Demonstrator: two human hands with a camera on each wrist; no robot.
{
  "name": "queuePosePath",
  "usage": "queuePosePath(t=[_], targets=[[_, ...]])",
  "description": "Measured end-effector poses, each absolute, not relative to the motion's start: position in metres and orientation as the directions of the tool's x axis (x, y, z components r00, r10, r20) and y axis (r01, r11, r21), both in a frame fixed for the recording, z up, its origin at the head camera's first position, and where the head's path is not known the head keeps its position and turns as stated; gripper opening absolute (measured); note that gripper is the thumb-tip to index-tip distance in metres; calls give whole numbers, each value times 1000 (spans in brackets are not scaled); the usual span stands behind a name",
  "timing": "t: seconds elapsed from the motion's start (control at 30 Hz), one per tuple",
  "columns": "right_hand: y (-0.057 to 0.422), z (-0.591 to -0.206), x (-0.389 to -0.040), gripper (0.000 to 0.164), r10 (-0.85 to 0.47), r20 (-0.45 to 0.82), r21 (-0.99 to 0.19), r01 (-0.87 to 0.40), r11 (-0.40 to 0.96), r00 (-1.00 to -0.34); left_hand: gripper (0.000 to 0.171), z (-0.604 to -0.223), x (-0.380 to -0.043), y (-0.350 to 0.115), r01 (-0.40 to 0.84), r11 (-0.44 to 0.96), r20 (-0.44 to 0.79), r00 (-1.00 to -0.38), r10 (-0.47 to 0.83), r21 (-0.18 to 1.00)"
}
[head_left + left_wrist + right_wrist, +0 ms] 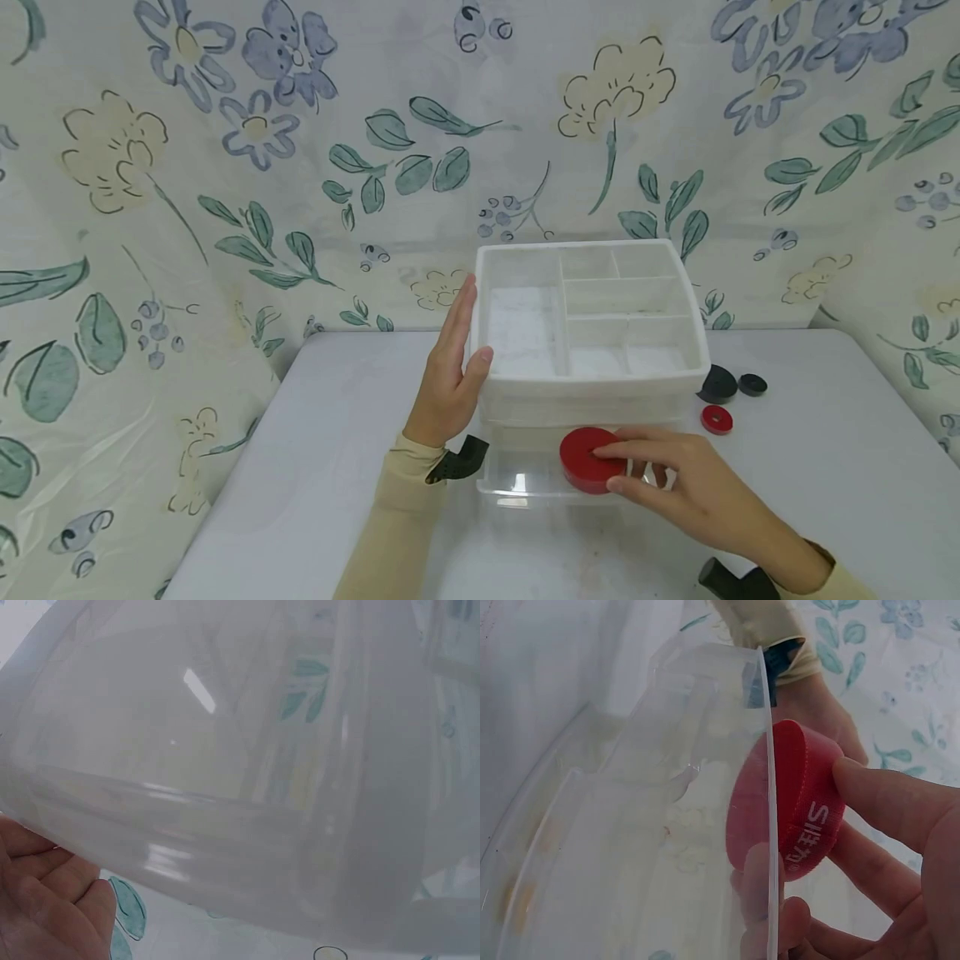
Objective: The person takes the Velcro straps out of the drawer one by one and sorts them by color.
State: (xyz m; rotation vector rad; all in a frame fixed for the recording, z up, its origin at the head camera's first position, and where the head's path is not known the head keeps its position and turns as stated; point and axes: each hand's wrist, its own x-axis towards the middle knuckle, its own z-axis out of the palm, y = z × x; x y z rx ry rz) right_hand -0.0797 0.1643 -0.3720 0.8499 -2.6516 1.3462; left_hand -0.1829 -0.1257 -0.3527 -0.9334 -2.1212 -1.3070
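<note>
A white plastic organizer (517, 388) stands on the table, its top divided into compartments. From its front juts a clear drawer (517, 467). With fingers straight, my left hand (447, 379) rests along the organizer's left side. In the left wrist view, that hand (56, 904) lies beside the clear drawer wall (187, 780). My right hand (693, 483) pinches a round red lid (588, 454) over the drawer. White lettering on the lid's (814, 802) side shows in the right wrist view, where part of it is seen through the drawer's clear edge (772, 825).
Right of the organizer lie a large black disc (717, 387), a smaller black disc (752, 384) and a small red disc (717, 419). A floral cloth (525, 125) hangs behind the white table (315, 500).
</note>
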Motion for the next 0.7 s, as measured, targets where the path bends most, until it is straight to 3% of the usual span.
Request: queuePosePath(t=[0.7], targets=[[187,-382,-65,43,-324,450,-634,-553,540,-832,69,-353,-183,-126,760,318,700,-647,302,566]])
